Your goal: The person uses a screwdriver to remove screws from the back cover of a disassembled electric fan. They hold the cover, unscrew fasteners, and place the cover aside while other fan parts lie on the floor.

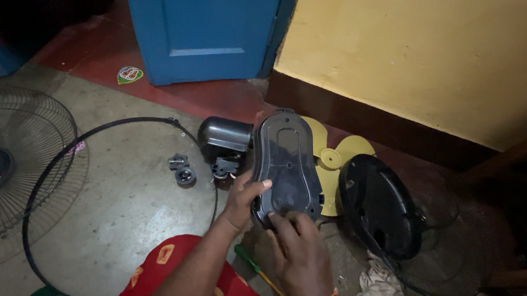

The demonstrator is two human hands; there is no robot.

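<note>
Cover (287, 165), oval, dark moulded plastic, shown from its hollow inner face with a raised rim and shallow recessed panels; held upright, tilted slightly, above the floor (129, 213) in front of the person's lap; judged light and stiff, a thin shell likely to flex or crack at the rim if squeezed or levered, smooth enough to slip, so best taken at the thick lower edge where both hands now sit; left hand (246, 199) clenched on the lower left rim, thumb laid over the edge; right hand (296, 252) pressing fingers to the bottom edge, whether it clasps the cover or only steadies it cannot be told; screwdriver (260, 276), green handle, lying on the floor between the forearms, under the right wrist; motor housing (224, 140), dark and rounded, just behind the cover to the left; small black fittings (181, 168) loose on the floor near it; yellow fan blade (330, 162) lying behind the cover, partly hidden; round black panel (380, 205) leaning to the right; crumpled rag (383, 295) below it; wire fan guard (9, 161) and thin black ring (91, 133) at far left; blue door (204, 26) and yellow wall (431, 54) beyond.
</note>
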